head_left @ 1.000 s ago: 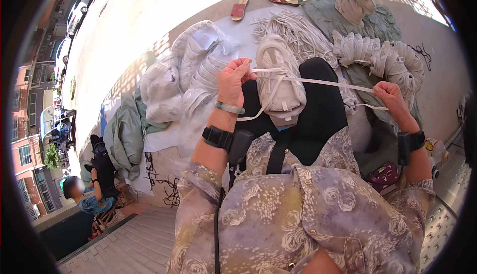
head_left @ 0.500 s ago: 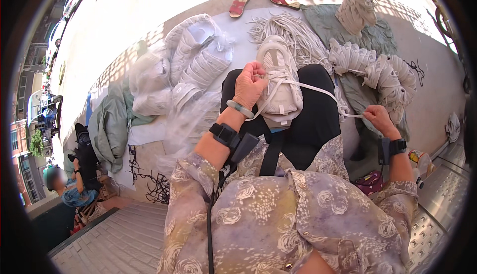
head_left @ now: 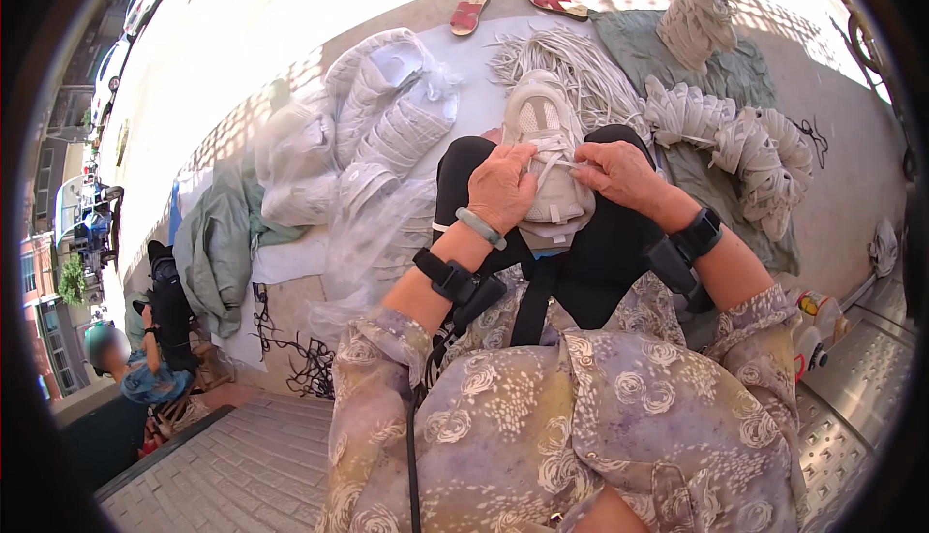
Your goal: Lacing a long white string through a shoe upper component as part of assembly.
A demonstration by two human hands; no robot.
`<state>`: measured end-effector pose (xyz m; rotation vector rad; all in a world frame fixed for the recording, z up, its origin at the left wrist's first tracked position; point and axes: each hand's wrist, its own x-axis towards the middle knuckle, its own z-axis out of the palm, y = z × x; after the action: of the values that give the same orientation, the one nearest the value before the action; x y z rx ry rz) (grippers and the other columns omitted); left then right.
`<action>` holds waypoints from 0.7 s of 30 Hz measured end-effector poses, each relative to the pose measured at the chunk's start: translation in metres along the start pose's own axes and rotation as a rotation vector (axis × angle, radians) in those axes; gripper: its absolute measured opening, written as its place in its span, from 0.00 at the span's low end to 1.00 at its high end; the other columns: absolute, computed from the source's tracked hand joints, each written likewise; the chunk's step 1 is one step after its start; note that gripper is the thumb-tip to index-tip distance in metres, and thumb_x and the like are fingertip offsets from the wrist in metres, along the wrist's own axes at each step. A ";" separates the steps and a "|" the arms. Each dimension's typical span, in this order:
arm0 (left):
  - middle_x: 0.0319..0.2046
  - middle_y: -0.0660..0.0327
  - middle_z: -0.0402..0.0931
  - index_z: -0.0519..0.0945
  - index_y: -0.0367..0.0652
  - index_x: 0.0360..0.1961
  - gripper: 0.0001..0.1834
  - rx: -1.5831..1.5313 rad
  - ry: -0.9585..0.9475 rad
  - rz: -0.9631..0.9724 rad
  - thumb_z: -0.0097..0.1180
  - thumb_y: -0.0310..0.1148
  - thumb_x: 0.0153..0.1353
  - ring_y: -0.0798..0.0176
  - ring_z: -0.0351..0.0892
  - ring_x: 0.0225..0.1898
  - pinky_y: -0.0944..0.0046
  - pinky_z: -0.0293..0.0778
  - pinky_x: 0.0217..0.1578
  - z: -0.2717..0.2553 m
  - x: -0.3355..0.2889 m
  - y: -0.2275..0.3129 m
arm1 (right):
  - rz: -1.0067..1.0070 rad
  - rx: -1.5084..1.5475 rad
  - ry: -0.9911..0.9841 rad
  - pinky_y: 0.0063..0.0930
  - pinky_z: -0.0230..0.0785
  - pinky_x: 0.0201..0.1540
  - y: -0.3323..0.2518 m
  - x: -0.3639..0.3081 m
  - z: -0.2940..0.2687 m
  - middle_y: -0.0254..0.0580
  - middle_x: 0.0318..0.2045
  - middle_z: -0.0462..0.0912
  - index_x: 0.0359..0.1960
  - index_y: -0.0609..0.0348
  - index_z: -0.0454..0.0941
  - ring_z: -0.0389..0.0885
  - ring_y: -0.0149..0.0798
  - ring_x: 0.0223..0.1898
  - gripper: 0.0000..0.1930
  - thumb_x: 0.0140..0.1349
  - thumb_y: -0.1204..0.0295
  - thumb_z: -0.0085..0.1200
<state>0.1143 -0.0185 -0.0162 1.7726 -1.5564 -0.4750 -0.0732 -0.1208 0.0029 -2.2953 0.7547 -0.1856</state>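
A beige sneaker [head_left: 559,206] rests between my knees, toe pointing away from me. White shoelace [head_left: 552,158] crosses its upper part and is threaded through some eyelets. On the sneaker's left edge, my left hand [head_left: 503,188] has its fingers drawn together at the lace; the exact grip is partly hidden. From the other side my right hand [head_left: 624,180] pinches the lace close to the eyelets, thumb and forefinger together. Both hands are near each other over the shoe.
Loose white laces [head_left: 571,69] lie in a heap beyond the shoe. Nested sneakers in clear plastic [head_left: 373,117] are at left, stacked sneakers [head_left: 745,136] at right. Red sandals [head_left: 469,14] lie at the far side. A seated person [head_left: 150,364] is at far left.
My right hand has come in from the far right, where it had the lace pulled out taut, to the shoe's eyelets. My left hand has shifted slightly nearer to me.
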 end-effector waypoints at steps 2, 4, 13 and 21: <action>0.33 0.54 0.73 0.76 0.43 0.39 0.16 0.111 -0.075 0.091 0.51 0.30 0.46 0.51 0.75 0.35 0.56 0.72 0.35 -0.001 0.006 0.003 | 0.042 0.178 0.018 0.33 0.66 0.28 -0.001 0.000 0.001 0.45 0.17 0.76 0.30 0.62 0.75 0.77 0.45 0.23 0.09 0.53 0.68 0.53; 0.33 0.54 0.73 0.76 0.44 0.39 0.16 0.145 -0.148 0.095 0.51 0.29 0.46 0.51 0.76 0.36 0.56 0.72 0.35 -0.003 0.014 0.008 | 0.061 0.321 -0.024 0.29 0.66 0.26 -0.004 -0.003 0.000 0.41 0.16 0.75 0.29 0.62 0.76 0.76 0.38 0.22 0.09 0.54 0.68 0.53; 0.30 0.52 0.72 0.73 0.39 0.29 0.07 0.345 -0.377 0.226 0.49 0.28 0.46 0.47 0.74 0.32 0.55 0.72 0.33 -0.002 0.034 0.021 | 0.266 0.823 -0.319 0.14 0.66 0.20 -0.028 -0.021 -0.017 0.31 0.17 0.75 0.32 0.62 0.78 0.73 0.21 0.18 0.11 0.62 0.66 0.49; 0.27 0.55 0.73 0.74 0.40 0.25 0.06 0.141 0.081 0.054 0.49 0.30 0.48 0.50 0.75 0.28 0.54 0.72 0.30 0.004 0.021 0.010 | 0.434 1.033 -0.429 0.13 0.65 0.18 -0.019 -0.028 -0.017 0.34 0.20 0.77 0.39 0.63 0.73 0.75 0.23 0.18 0.12 0.61 0.66 0.48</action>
<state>0.1090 -0.0403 -0.0083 1.8269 -1.6102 -0.2694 -0.0925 -0.1039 0.0303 -1.1089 0.6794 0.1069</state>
